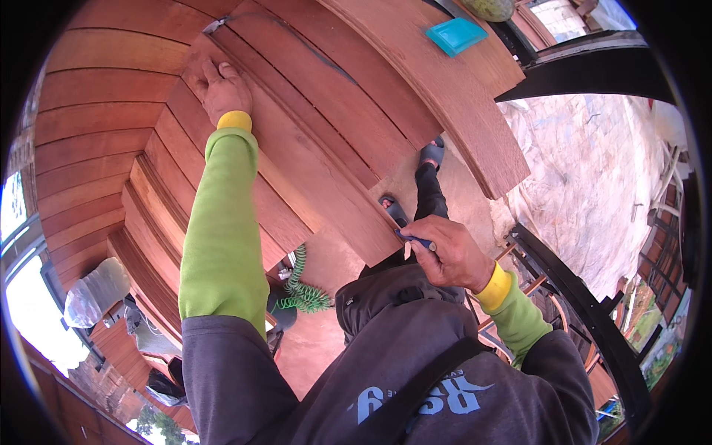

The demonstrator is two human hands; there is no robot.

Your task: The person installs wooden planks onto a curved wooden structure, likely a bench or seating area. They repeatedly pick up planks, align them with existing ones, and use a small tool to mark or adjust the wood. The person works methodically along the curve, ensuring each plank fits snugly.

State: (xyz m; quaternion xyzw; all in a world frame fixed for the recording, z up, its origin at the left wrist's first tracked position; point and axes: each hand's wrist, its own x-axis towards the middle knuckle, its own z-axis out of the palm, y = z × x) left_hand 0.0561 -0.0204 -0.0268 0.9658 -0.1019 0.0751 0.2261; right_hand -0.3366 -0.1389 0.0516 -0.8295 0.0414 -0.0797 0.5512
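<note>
A long reddish-brown board [311, 193] runs diagonally from upper left to middle. My left hand [224, 90] lies near its upper end, fingers bent loosely and apart on the wood. At the lower end, my right hand [443, 252] grips a small dark-blue tool [415, 239] against the board's edge; whether it is a pencil or a blade I cannot tell. A small pale piece hangs below the tool. More reddish planks [348, 104] lie alongside the board, under and beyond it.
Boards [482, 159] at top right carry a turquoise tray [454, 33]. Curved plank stacks [104, 111] fill the left. A green coiled hose [304, 297] lies below. A black metal frame [564, 282] and pale sheet [571, 163] are at right. My sandaled feet show beneath the boards.
</note>
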